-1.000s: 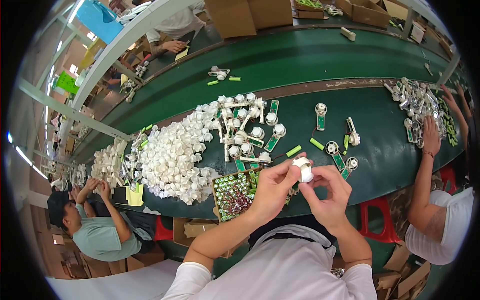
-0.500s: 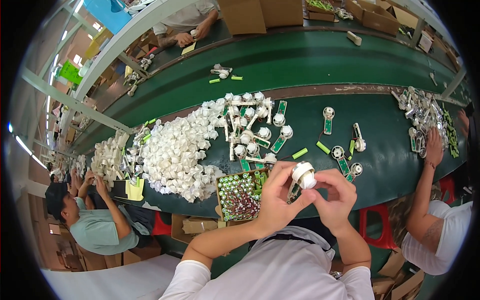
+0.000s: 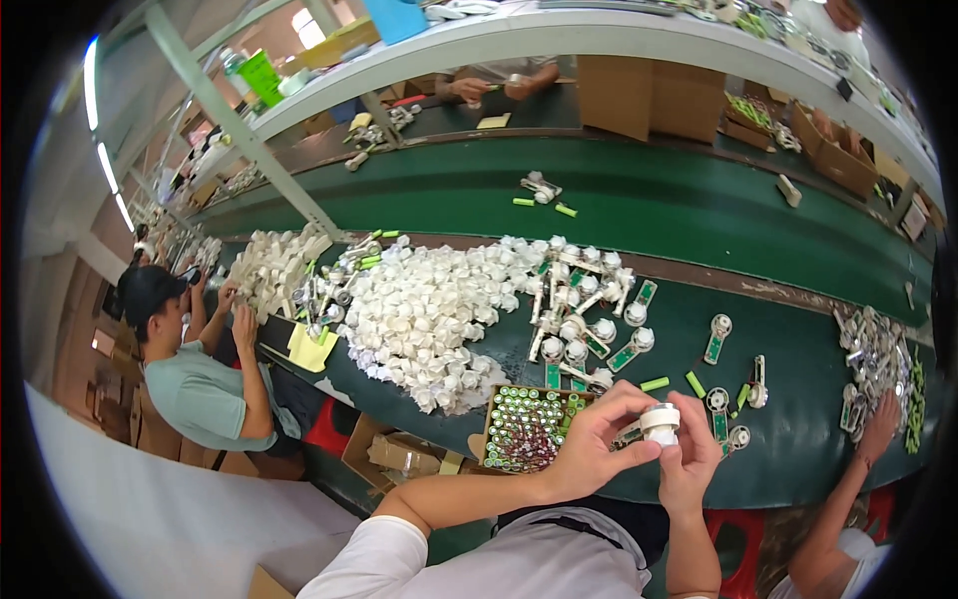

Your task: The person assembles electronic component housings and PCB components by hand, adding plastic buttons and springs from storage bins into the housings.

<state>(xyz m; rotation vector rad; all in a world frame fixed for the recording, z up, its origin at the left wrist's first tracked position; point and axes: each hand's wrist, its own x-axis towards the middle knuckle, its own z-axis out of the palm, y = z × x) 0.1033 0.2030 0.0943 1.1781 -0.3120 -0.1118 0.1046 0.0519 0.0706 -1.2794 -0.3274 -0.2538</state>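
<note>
Since half a second ago, the ringed white piece [image 3: 660,423] goes from slanted to nearly upright, ring [image 3: 661,418] above, white cap [image 3: 663,437] below; the whole view swings too, so table things sit lower and further right. Piece is held up between both hands, against the near part of the green table [image 3: 798,439]. Left hand [image 3: 589,454]: thumb and fingers narrow, pinching its left side. Right hand [image 3: 694,454]: fingers closed on its right and underside; exact contact partly hidden.

Likely step: seating cap in ring. Best done square, pressing evenly, turning it to check for gaps.

Counts: one piece held; one cell box [image 3: 487,429]; four round-headed units [image 3: 716,344] at right; three loose green cells [image 3: 654,383] among them; two belt cells [image 3: 566,210] beside one white cluster [image 3: 540,187]. Cap pile [image 3: 419,319] and unit heap [image 3: 603,329]: too overlapped to count.
</note>
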